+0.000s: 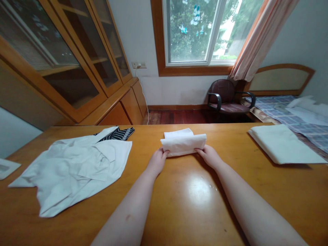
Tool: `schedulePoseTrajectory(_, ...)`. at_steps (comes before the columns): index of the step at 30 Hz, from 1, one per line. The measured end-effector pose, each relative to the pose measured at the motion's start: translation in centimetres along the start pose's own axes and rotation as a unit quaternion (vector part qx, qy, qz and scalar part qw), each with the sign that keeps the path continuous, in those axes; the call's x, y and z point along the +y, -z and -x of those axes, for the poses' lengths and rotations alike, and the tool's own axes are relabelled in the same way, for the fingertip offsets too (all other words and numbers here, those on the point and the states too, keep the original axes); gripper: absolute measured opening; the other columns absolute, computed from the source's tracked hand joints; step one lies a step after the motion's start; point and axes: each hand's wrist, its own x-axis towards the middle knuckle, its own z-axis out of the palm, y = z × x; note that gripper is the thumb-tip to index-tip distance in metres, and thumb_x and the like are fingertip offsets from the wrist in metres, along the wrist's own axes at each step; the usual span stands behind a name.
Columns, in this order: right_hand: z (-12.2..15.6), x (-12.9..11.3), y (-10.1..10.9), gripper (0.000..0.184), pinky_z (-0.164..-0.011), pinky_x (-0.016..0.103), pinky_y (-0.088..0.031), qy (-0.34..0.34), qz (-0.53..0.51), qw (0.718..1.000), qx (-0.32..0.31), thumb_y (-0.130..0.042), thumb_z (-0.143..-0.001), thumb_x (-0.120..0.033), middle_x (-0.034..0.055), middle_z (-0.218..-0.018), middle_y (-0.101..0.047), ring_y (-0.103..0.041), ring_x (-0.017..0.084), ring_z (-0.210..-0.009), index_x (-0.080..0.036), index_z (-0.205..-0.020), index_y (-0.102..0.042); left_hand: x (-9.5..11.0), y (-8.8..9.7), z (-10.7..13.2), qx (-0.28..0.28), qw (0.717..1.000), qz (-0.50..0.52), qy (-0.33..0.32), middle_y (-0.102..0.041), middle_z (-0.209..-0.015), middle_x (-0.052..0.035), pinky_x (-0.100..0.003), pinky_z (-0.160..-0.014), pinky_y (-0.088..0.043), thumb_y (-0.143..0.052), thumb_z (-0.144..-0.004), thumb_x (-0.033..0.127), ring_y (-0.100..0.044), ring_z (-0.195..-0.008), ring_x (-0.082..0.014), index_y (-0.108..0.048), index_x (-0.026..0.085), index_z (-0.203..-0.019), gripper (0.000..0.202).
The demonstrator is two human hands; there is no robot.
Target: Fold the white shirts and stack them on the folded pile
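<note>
A small white cloth [183,142], folded into a thick rectangle, lies on the wooden table [179,198] in front of me. My left hand [156,161] pinches its near left corner, fingers closed on the fabric. My right hand [209,155] grips the near right edge the same way. Both forearms reach straight out over the table.
A pile of loose white garments [74,167] lies at the left, with a striped black-and-white piece [118,134] under its far edge. A folded white sheet [284,147] rests at the right. Beyond the table are glass-door cabinets [77,58], a chair [228,99], a bed [294,109] and a window.
</note>
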Motion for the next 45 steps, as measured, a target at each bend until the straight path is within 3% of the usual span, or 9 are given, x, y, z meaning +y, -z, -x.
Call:
schedulePoseTrajectory(9,0.2,-1.3,-1.0,0.028,-0.069,0.026,-0.042,-0.058,0.015,0.998,0.008,-0.05,-0.084,-0.041,0.0086,-0.093,-0.069,-0.062,0.021,-0.084,-0.017,-0.094,-0.061,0.2,-0.4,0.2,0.034,0.988,-0.123,0.085,-0.068,-0.088,-0.0147,-0.032,-0.07,-0.044,-0.03,-0.093,0.04,-0.064,-0.086,-0.0267,-0.058,0.015,-0.091,0.037)
schedulePoseTrajectory(15,0.2,-2.1,-1.2,0.029,-0.057,0.023,-0.035,-0.101,0.066,0.993,0.002,-0.058,-0.078,-0.041,0.0072,-0.08,-0.066,-0.058,0.017,-0.069,-0.015,-0.09,-0.061,1.0,-0.2,0.4,0.015,0.978,-0.162,0.128,-0.068,-0.089,-0.0153,-0.032,-0.067,-0.043,-0.031,-0.093,0.044,-0.065,-0.085,-0.0275,-0.058,0.017,-0.09,0.039)
schedulePoseTrajectory(20,0.2,-2.3,-1.5,0.041,-0.053,0.025,-0.03,-0.119,0.114,0.986,-0.007,-0.04,-0.088,-0.048,0.0073,-0.069,-0.064,-0.057,0.017,-0.064,-0.017,-0.073,-0.061,1.4,-0.1,0.5,0.016,0.967,-0.174,0.185,-0.068,-0.095,-0.0179,-0.034,-0.069,-0.045,-0.035,-0.09,0.046,-0.065,-0.088,-0.0295,-0.049,0.014,-0.119,0.045)
schedulePoseTrajectory(25,-0.2,-2.4,-1.7,0.04,-0.055,0.026,-0.029,-0.118,0.192,0.974,-0.024,-0.036,-0.091,-0.044,0.0107,-0.077,-0.067,-0.059,0.019,-0.07,-0.017,-0.075,-0.061,1.3,0.1,0.7,0.003,0.968,-0.159,0.195,-0.064,-0.108,-0.0237,-0.039,-0.076,-0.046,-0.036,-0.09,0.042,-0.063,-0.096,-0.0325,-0.031,0.007,-0.139,0.061)
schedulePoseTrajectory(28,-0.1,-2.4,-1.5,0.039,-0.057,0.026,-0.03,-0.107,0.204,0.972,-0.043,-0.036,-0.091,-0.043,0.0109,-0.08,-0.068,-0.06,0.02,-0.073,-0.017,-0.077,-0.061,1.3,0.2,1.2,0.064,0.973,-0.155,0.157,-0.06,-0.114,-0.0244,-0.042,-0.08,-0.047,-0.034,-0.09,0.042,-0.061,-0.1,-0.0326,-0.028,0.005,-0.14,0.063)
schedulePoseTrajectory(31,0.0,-2.5,-1.4,0.038,-0.058,0.026,-0.031,-0.103,0.206,0.971,-0.059,-0.036,-0.091,-0.043,0.0108,-0.083,-0.068,-0.061,0.02,-0.075,-0.017,-0.079,-0.061,1.5,0.0,1.6,0.149,0.975,-0.168,0.002,-0.051,-0.129,-0.0199,-0.042,-0.095,-0.041,-0.036,-0.09,0.04,-0.05,-0.117,-0.0292,-0.036,0.01,-0.137,0.055)
schedulePoseTrajectory(35,0.0,-2.7,-1.4,0.035,-0.058,0.026,-0.032,-0.108,0.219,0.966,-0.082,-0.039,-0.09,-0.043,0.011,-0.086,-0.069,-0.062,0.021,-0.077,-0.016,-0.084,-0.062,1.7,-0.7,1.8,0.091,0.965,-0.203,-0.142,-0.035,-0.144,-0.013,-0.044,-0.109,-0.026,-0.038,-0.09,0.036,-0.032,-0.133,-0.0265,-0.044,0.018,-0.133,0.047)
schedulePoseTrajectory(40,0.2,-3.1,-1.2,0.035,-0.056,0.026,-0.031,-0.111,0.214,0.965,-0.108,-0.04,-0.089,-0.042,0.0113,-0.083,-0.068,-0.061,0.02,-0.074,-0.016,-0.083,-0.063,1.3,-1.4,1.5,-0.006,0.963,-0.252,-0.099,-0.023,-0.15,-0.0143,-0.043,-0.111,-0.021,-0.046,-0.085,0.045,-0.018,-0.139,-0.0266,-0.034,0.016,-0.14,0.064)
schedulePoseTrajectory(45,0.7,-3.4,-1.0,0.036,-0.056,0.024,-0.032,-0.115,0.154,0.978,-0.085,-0.04,-0.089,-0.043,0.0093,-0.082,-0.068,-0.06,0.018,-0.072,-0.016,-0.082,-0.063,0.8,-1.8,1.4,-0.033,0.958,-0.282,-0.033,-0.011,-0.153,-0.0142,-0.046,-0.111,-0.016,-0.049,-0.08,0.055,-0.01,-0.14,-0.0282,-0.019,0.019,-0.146,0.081)
